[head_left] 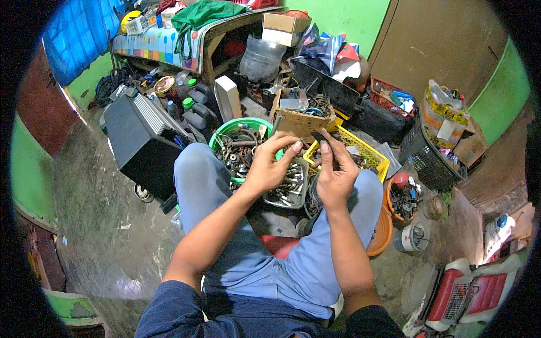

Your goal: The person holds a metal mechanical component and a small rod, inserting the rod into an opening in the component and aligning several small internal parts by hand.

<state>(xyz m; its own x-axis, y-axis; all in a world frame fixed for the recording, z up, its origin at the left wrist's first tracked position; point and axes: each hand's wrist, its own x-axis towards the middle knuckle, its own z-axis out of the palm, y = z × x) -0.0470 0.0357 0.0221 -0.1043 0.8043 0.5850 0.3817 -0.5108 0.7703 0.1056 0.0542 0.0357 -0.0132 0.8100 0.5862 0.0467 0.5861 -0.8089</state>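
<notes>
My left hand (273, 163) is raised in front of my knees, thumb and index finger closed in a pinch. What lies between those fingertips is too small to make out. Close by on the right, my right hand (337, 174) grips a small dark flat piece (319, 136) between thumb and fingers; its exact kind does not show. Below the hands is a grey tray (304, 198) of white-and-metal spark plugs. Left of it stands a green basin (213, 139) of mixed metal parts. A yellow basket (369, 147) with dark parts sits beyond my right hand, partly hidden by it.
An open cardboard box (301, 121) of cables stands ahead. At left lies a black box-shaped case (147, 143) beside several bottles. To the right are an orange bowl (381, 234), a small bucket (416, 236) and a tall dark basket (424, 163). A low table (207, 48) stands behind.
</notes>
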